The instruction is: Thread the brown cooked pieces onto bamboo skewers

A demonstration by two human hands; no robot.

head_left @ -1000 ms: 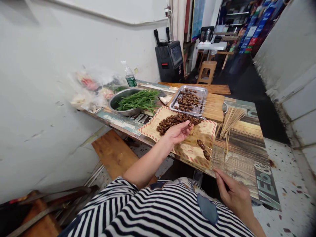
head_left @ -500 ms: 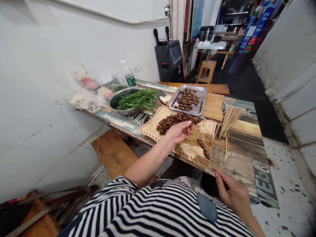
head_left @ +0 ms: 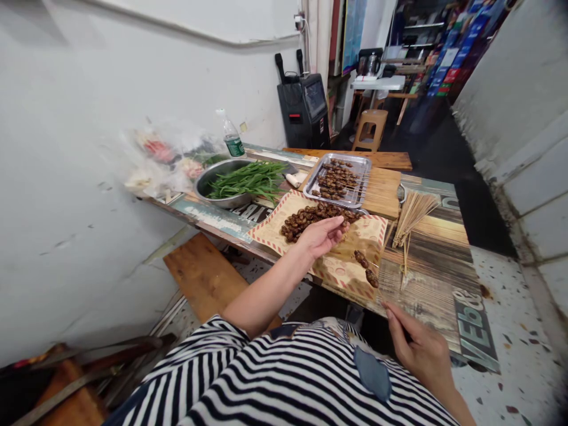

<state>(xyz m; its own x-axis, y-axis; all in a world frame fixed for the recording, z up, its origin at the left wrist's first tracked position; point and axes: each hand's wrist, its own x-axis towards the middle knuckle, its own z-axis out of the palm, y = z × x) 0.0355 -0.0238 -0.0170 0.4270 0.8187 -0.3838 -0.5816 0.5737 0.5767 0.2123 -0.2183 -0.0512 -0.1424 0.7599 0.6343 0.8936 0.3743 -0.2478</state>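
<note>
My right hand (head_left: 419,343) pinches the near end of a thin skewer between thumb and fingers, at the table's front edge. Two dark brown, glossy pupae, probably silkworm pupae (head_left: 366,268), are threaded toward the skewer's far end, above the printed paper sheet (head_left: 331,272). My left hand (head_left: 323,236) reaches over that paper, fingers curled and thumb against the index finger; whatever is at the fingertips is too small to make out. Just beyond it lies a pile of loose brown pupae (head_left: 302,222), partly hidden by the hand.
Behind the paper, a metal tray (head_left: 364,171) of filled skewers stands on a wooden board (head_left: 386,192). Bare bamboo skewers (head_left: 412,216) lie to the right. At left are a metal bowl (head_left: 205,192) of green vegetables, a plastic bottle (head_left: 233,139) and plastic bags (head_left: 164,160).
</note>
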